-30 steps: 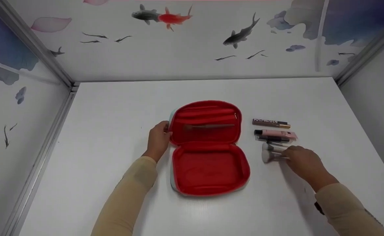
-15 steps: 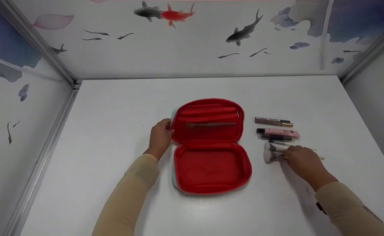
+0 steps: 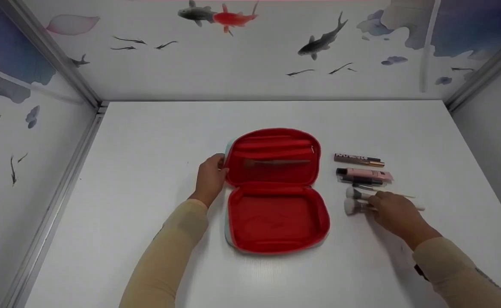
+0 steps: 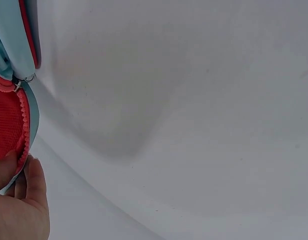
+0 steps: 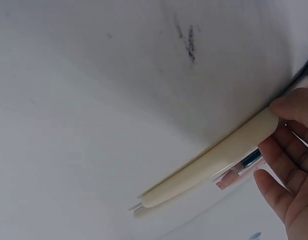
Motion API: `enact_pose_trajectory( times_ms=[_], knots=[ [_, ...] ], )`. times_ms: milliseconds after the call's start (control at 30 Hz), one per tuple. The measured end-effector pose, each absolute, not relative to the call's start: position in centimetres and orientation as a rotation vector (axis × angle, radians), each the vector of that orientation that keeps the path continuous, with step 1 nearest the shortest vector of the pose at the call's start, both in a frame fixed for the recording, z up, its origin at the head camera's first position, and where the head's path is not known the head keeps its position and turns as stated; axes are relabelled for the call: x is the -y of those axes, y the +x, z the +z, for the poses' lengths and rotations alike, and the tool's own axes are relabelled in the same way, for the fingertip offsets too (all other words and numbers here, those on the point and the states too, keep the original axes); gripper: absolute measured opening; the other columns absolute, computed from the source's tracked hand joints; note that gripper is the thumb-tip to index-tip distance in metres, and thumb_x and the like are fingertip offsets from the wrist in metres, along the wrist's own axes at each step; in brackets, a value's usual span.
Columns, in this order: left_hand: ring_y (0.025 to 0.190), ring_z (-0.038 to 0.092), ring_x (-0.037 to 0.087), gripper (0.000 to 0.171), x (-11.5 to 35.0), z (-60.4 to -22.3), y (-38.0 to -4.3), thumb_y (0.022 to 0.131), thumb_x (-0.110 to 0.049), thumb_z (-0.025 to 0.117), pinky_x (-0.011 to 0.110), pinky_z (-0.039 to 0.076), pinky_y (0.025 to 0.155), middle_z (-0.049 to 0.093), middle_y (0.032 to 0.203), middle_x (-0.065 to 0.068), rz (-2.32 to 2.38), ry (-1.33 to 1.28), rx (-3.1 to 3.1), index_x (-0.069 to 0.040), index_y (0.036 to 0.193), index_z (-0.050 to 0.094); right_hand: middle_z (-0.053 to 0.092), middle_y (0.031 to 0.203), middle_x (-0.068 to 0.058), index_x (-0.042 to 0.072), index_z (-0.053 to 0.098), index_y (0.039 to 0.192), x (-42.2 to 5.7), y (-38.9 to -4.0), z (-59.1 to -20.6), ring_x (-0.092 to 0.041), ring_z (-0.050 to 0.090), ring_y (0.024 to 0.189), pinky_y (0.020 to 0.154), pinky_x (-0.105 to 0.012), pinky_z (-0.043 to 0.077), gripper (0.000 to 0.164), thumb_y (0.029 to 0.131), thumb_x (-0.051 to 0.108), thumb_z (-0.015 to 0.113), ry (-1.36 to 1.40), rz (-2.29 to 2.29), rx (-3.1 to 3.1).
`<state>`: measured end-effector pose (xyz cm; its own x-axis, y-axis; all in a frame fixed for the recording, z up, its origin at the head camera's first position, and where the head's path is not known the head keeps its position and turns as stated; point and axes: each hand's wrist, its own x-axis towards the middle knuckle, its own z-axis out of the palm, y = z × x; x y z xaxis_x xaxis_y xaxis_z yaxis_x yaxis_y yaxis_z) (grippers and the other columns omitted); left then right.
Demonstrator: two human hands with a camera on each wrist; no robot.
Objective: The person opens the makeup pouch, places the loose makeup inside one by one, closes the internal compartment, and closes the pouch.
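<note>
A red-lined zip cosmetic case (image 3: 278,220) with a light blue outside lies unzipped and spread flat in the head view. My left hand (image 3: 210,182) holds the left edge of its lid half, thumb inside the rim, as the left wrist view also shows. A makeup brush (image 3: 278,162) lies across the red lining of that lid half. To the right of the case, my right hand (image 3: 398,216) pinches a makeup brush (image 3: 350,206) by its cream handle (image 5: 209,162). Another white-tipped brush (image 3: 352,193) lies right beside it; whether the fingers also hold that one, I cannot tell.
Beyond the right hand lie a thin brush (image 3: 364,187), a pink tube (image 3: 370,174), a dark pen-like stick (image 3: 362,180) and slim brown cosmetic tubes (image 3: 357,159). Printed panels enclose the white table (image 3: 160,128) at the back and sides.
The head view has shifted slightly. Both hands keep nearly the same places, the left at the case's lid edge, the right at the brushes.
</note>
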<state>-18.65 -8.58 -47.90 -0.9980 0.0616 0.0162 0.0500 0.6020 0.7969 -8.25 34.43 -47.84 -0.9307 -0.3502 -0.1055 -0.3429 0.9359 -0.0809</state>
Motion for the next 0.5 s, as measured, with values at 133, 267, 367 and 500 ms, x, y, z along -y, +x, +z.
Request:
enact_pose_trajectory(
  times_ms=[133, 267, 367, 500],
  knots=[
    [0.102, 0.061, 0.025, 0.027, 8.5, -47.9, -18.7, 0.090, 0.005, 0.059, 0.035, 0.052, 0.086, 0.066, 0.107, 0.014, 1.395, 0.082, -2.778, 0.001, 0.117, 0.061, 0.062, 0.083, -0.010, 0.001, 0.066, 0.098, -34.4, -8.2, -47.3, -0.028, 0.062, 0.077, 0.072, -0.048, 0.053, 0.020, 0.081, 0.006, 0.075, -0.517, -0.103, -2.983],
    [0.103, 0.061, 0.025, 0.028, 8.5, -47.9, -18.7, 0.090, 0.005, 0.059, 0.034, 0.052, 0.088, 0.066, 0.109, 0.014, 1.385, 0.080, -2.782, 0.000, 0.118, 0.061, 0.063, 0.085, -0.009, 0.002, 0.064, 0.098, -34.3, -8.5, -46.4, -0.024, 0.059, 0.075, 0.069, -0.047, 0.052, 0.021, 0.079, 0.004, 0.074, -0.460, -0.162, -2.995],
    [0.103, 0.061, 0.025, 0.027, 8.6, -48.1, -18.8, 0.090, 0.006, 0.059, 0.034, 0.052, 0.087, 0.066, 0.108, 0.014, 1.375, 0.080, -2.791, 0.000, 0.117, 0.061, 0.065, 0.089, -0.010, 0.001, 0.064, 0.100, -34.0, -9.1, -45.7, -0.024, 0.060, 0.077, 0.071, -0.048, 0.052, 0.023, 0.080, 0.006, 0.074, -0.393, -0.224, -2.966],
    [0.101, 0.061, 0.025, 0.026, 8.7, -48.2, -18.9, 0.090, 0.006, 0.059, 0.035, 0.052, 0.086, 0.066, 0.105, 0.013, 1.374, 0.096, -2.796, 0.000, 0.115, 0.062, 0.067, 0.094, -0.011, 0.001, 0.064, 0.106, -33.4, -10.0, -44.7, -0.027, 0.061, 0.084, 0.074, -0.049, 0.053, 0.026, 0.083, 0.008, 0.073, -0.293, -0.358, -2.914]
  ],
)
